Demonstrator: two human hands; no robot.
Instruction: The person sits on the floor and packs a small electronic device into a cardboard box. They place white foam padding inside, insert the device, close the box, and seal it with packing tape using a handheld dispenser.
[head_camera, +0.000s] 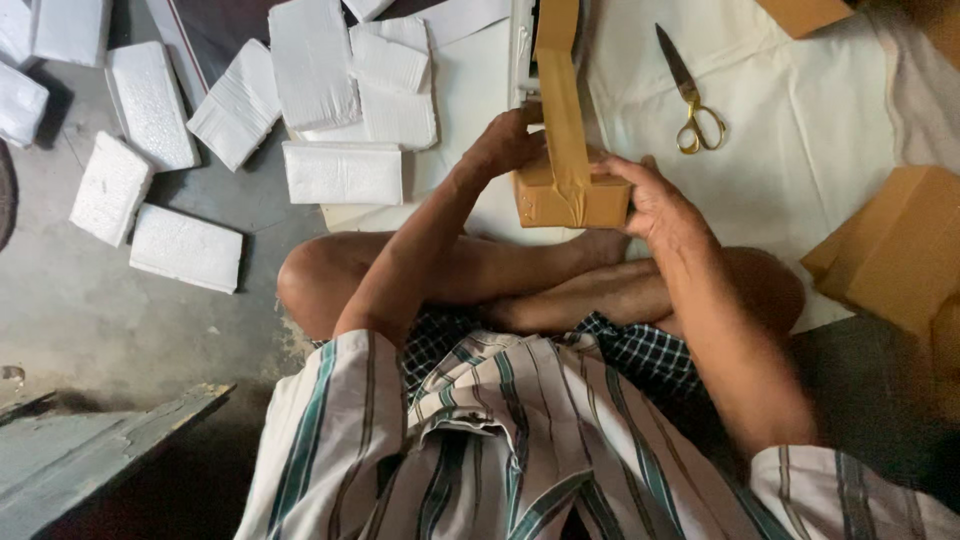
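I sit cross-legged on the floor with a small brown taped packet (570, 200) held in front of my shins. My left hand (505, 145) grips its left end from above. My right hand (650, 200) clasps its right end, thumb on top. A strip of brown tape (560, 90) runs from the packet's top away from me, up to the top edge of the view. Its far end is out of sight.
Several white wrapped blocks (340, 172) lie scattered on the grey floor and a white sheet (800, 130) at upper left. Gold-handled scissors (690, 100) lie on the sheet at right. Brown cardboard boxes (890, 250) stand at far right. A grey board (100, 440) is at lower left.
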